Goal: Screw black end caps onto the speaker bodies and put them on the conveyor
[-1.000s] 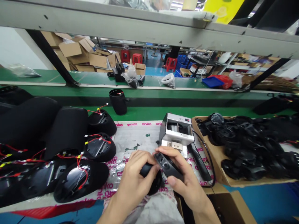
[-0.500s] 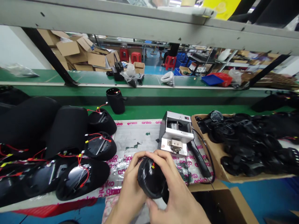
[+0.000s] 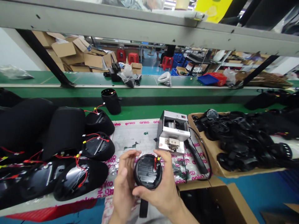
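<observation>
A round black speaker-like housing [image 3: 147,172] is held up in front of me, its ribbed end facing me. A short red lead with a yellow connector [image 3: 158,159] sticks out at its upper right. My right hand [image 3: 163,186] grips it, thumb across the lower edge and fingers along the right side. My left hand [image 3: 125,183] is curved beside its left edge with fingers apart; whether it touches the housing I cannot tell. A black strap [image 3: 143,208] hangs below. Just beyond stands a silver machine [image 3: 174,132] with a black handle [image 3: 196,155].
Fabric-covered black housings [image 3: 64,133] with red leads crowd the left. One cylinder [image 3: 111,101] stands upright behind. At right, a cardboard tray [image 3: 218,169] holds many black parts; an open carton [image 3: 241,202] sits below. A grey shelf beam [image 3: 140,26] crosses overhead.
The housing has turned so its ribbed end shows face-on. My left hand has loosened from around it and shifted left, while my right hand keeps hold. The view has shifted slightly.
</observation>
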Action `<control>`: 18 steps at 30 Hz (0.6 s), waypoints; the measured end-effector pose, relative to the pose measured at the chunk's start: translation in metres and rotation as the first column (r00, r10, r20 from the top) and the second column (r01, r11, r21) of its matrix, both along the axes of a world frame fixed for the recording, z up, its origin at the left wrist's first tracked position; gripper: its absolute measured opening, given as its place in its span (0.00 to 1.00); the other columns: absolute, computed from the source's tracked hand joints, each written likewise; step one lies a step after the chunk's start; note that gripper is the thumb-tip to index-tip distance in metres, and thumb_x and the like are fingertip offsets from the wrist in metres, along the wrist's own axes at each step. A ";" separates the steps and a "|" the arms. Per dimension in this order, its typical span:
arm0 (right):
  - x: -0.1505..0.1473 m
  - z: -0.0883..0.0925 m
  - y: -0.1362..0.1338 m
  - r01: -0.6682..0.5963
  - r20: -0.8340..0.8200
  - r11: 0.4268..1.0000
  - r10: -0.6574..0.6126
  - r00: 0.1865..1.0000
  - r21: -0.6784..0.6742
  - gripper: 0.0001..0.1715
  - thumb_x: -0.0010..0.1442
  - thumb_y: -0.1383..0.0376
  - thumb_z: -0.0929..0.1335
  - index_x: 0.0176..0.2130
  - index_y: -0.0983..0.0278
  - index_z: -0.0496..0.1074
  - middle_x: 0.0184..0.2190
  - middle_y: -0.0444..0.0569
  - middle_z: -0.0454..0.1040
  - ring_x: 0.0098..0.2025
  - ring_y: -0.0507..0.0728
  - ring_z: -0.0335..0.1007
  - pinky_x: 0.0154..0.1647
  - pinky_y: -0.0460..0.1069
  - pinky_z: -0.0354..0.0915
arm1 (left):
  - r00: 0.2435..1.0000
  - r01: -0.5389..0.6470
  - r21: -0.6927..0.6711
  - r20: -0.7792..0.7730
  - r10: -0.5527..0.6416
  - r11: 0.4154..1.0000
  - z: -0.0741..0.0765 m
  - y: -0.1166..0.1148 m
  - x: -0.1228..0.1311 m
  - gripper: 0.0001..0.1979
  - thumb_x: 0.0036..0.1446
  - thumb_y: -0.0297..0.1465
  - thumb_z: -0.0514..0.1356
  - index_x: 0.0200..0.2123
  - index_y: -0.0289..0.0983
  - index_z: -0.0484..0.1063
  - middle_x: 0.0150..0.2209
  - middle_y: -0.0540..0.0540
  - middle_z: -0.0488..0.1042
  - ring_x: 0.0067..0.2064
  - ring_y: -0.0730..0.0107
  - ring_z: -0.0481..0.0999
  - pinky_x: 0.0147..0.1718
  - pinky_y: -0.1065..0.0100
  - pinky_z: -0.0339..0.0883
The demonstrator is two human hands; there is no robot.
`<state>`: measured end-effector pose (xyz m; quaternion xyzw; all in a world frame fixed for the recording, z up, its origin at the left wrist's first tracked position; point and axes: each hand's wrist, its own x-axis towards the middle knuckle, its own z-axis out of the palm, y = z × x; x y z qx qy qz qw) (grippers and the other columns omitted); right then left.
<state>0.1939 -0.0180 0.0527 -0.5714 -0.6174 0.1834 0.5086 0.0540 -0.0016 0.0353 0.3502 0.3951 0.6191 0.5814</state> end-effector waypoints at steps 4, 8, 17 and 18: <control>-0.001 -0.016 -0.009 -0.140 -0.235 0.987 0.118 0.965 -0.079 0.59 0.59 0.29 0.73 0.75 0.50 0.55 0.68 0.56 0.62 0.70 0.70 0.67 0.73 0.65 0.67 | 0.894 0.341 0.006 -0.313 -0.322 0.940 0.006 0.013 -0.018 0.26 0.73 0.48 0.62 0.66 0.43 0.75 0.69 0.40 0.76 0.71 0.46 0.72 0.72 0.52 0.62; -0.006 -0.033 -0.021 -0.209 -0.662 0.975 0.104 0.742 -0.081 0.34 0.76 0.45 0.64 0.74 0.49 0.60 0.74 0.50 0.63 0.77 0.66 0.60 0.79 0.61 0.59 | 0.836 0.421 0.107 -0.432 -0.340 0.901 -0.002 0.019 -0.016 0.23 0.75 0.49 0.57 0.61 0.43 0.79 0.63 0.40 0.81 0.64 0.45 0.78 0.66 0.51 0.69; -0.005 -0.030 0.035 -0.159 -0.715 0.987 0.136 0.686 0.035 0.26 0.70 0.47 0.71 0.61 0.55 0.74 0.62 0.52 0.77 0.65 0.65 0.73 0.69 0.59 0.69 | 0.930 0.161 0.126 -0.351 -0.108 0.979 -0.006 0.029 0.004 0.20 0.79 0.45 0.57 0.60 0.41 0.80 0.62 0.42 0.82 0.64 0.52 0.79 0.66 0.57 0.70; -0.002 -0.030 0.037 -0.180 -0.706 0.983 0.143 0.693 0.023 0.25 0.70 0.48 0.72 0.60 0.56 0.75 0.61 0.52 0.78 0.64 0.65 0.75 0.68 0.59 0.70 | 0.919 0.177 0.112 -0.376 -0.123 0.978 -0.004 0.031 0.002 0.22 0.80 0.46 0.54 0.61 0.40 0.80 0.63 0.41 0.82 0.65 0.51 0.79 0.66 0.56 0.69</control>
